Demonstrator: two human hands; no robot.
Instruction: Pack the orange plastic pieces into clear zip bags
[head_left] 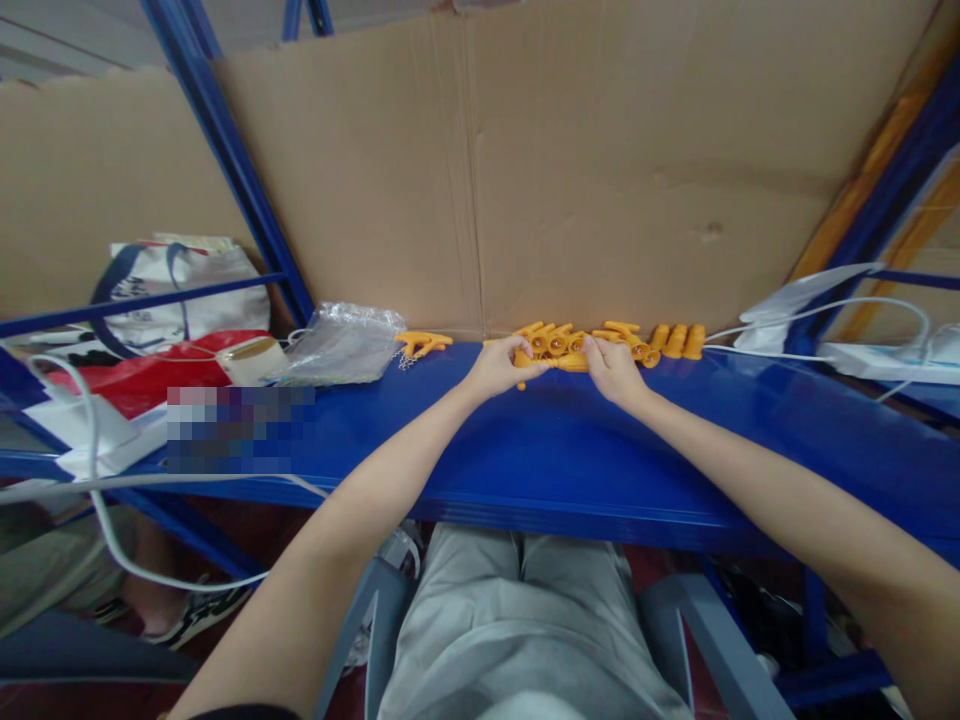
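Both hands are at the back of the blue bench, near the cardboard wall. My left hand [501, 368] is closed, thumb and fingers curled round one end of an orange plastic piece [568, 363]. At its other end, my right hand [613, 368] is closed with the fingertips pressed on it. Just behind the hands lies a row of orange plastic parts [556, 342] with round, hollow-looking ends. More orange parts [646, 354] lie beside my right hand. The fingers partly hide the held piece, and its exact kind is too small to make out.
Several orange caps [678, 341] stand to the right. Left of my hands are orange parts with thin chains [424, 345], a clear plastic bag [346, 343] and a red bag [180, 365]. A white cable [101, 510] hangs over the front edge of the blue bench [540, 470].
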